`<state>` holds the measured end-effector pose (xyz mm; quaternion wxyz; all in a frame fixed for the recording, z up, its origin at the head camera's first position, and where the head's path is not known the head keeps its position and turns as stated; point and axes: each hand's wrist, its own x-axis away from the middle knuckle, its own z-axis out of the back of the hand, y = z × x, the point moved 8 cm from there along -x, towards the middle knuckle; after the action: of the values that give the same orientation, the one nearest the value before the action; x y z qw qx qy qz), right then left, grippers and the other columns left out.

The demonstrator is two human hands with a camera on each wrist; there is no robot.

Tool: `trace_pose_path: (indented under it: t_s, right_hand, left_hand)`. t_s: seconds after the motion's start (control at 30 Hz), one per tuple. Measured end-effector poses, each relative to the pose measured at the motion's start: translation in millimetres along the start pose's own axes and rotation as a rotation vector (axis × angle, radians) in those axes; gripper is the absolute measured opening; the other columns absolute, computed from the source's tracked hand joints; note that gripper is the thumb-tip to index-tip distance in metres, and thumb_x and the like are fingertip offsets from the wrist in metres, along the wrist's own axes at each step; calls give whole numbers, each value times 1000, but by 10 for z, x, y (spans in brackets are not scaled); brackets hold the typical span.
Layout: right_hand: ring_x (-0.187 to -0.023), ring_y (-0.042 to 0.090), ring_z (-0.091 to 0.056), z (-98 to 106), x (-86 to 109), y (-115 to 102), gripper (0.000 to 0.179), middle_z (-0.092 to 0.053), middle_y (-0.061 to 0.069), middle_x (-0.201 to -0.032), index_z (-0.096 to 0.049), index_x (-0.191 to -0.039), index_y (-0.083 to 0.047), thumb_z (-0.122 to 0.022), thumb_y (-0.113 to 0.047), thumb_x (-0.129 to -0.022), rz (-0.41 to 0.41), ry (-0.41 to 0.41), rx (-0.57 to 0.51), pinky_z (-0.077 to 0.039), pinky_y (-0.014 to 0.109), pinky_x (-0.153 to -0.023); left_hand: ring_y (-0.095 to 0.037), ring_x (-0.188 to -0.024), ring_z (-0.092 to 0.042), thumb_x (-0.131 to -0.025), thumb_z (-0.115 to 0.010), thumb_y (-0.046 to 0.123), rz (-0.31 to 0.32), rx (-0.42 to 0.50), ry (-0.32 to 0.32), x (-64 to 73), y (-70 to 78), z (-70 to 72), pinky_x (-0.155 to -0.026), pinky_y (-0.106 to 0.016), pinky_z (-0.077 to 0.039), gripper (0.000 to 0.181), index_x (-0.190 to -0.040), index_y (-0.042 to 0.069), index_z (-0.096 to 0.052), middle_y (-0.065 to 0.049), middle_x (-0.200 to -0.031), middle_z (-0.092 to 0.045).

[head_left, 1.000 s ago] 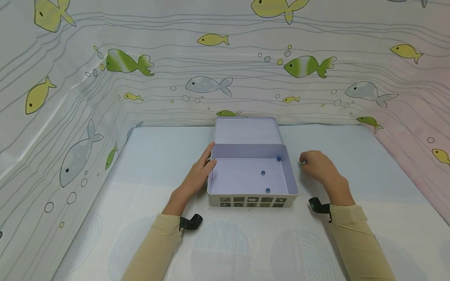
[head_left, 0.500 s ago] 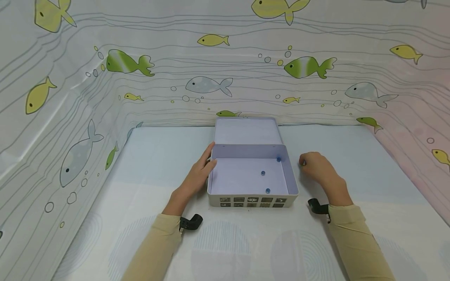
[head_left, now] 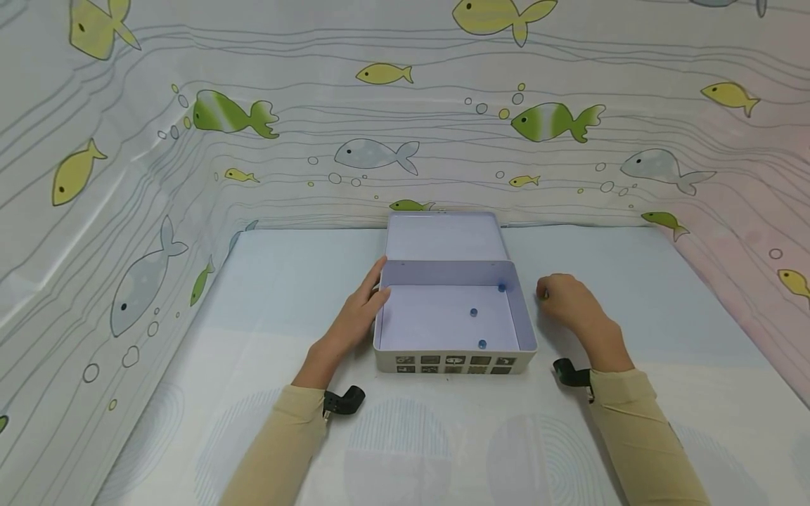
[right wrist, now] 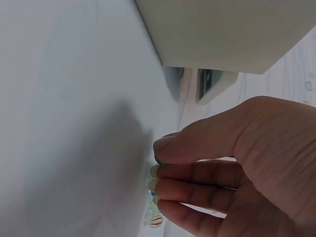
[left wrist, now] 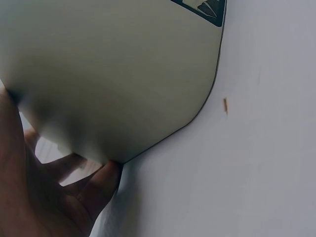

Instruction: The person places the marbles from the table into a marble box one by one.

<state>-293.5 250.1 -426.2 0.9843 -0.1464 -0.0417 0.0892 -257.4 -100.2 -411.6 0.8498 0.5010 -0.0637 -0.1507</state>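
A pale lidded tin box [head_left: 455, 361] stands in the middle in the head view, its lid [head_left: 446, 235] swung back. Inside lie three small blue marbles, one [head_left: 473, 312] near the middle. My left hand [head_left: 351, 316] holds the box's left side, thumb over the rim and fingers along the outer wall [left wrist: 108, 74]. Right of the box, my right hand [head_left: 572, 306] is low over the table. In the right wrist view, its thumb and forefinger pinch a small dark-green marble [right wrist: 159, 161], mostly hidden. Just past the fingertips shows a clear marble [right wrist: 154, 220] with orange stripes.
A fish-patterned sheet [head_left: 436, 105] rises behind the table and along both sides. The pale tabletop [head_left: 285, 281] carries faint circle prints. A tiny brown speck [left wrist: 225, 105] lies in front of the box. Each wrist wears a black camera mount [head_left: 344, 400].
My right hand has shifted slightly toward the box, its fingers now more curled in. The left hand, the box and the marbles in it stay put.
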Motion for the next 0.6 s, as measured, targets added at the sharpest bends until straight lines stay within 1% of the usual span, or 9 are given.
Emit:
trace_pose_path:
  t_s: [0.1,0.2,0.23,0.3,0.43,0.6]
  right_hand:
    - [-87,34,-63,33,11,-39,23,-69,25,-102,-69,-103,7,-54,1,-87,19,8,-7,-52,53,-78]
    - [-84,31,-61,75,26,-80,24,-68,23,-99,-70,-104,6,-54,1,-86,33,26,-16,-52,50,-75]
    - [-82,30,-60,91,30,-94,25,-68,22,-97,-70,-104,6,-54,1,-85,36,30,-20,-52,48,-74]
    - [-80,29,-59,117,38,-119,25,-67,21,-95,-70,-104,5,-54,0,-85,38,35,-27,-52,46,-71]
    - [-80,28,-58,154,44,-159,24,-66,18,-94,-70,-105,4,-55,-2,-87,38,43,-33,-51,43,-69]
    - [-79,27,-58,195,51,-211,23,-66,16,-92,-71,-104,3,-55,-3,-88,67,67,-35,-50,42,-69]
  left_hand:
    - [-31,-154,-21,-107,-37,32,-1,3,6,-70,-156,-27,-121,-57,-24,61,-161,29,-9,0,-168,-16]
    - [-28,-154,-21,-107,-37,38,-7,1,18,-145,-335,-54,-121,-58,-24,61,-160,37,-8,5,-167,-16]
    - [-27,-154,-21,-107,-37,40,-11,2,22,-152,-358,-56,-121,-57,-23,60,-159,39,-7,6,-167,-16]
    - [-26,-154,-21,-106,-36,43,-20,2,28,-157,-382,-57,-121,-57,-24,59,-158,43,-7,9,-167,-17]
    - [-25,-154,-23,-105,-37,46,-27,5,37,-150,-381,-53,-121,-56,-25,59,-157,48,-8,11,-166,-17]
    - [-25,-153,-24,-104,-37,48,-27,5,43,-150,-372,-50,-121,-56,-27,59,-156,49,-9,13,-166,-18]
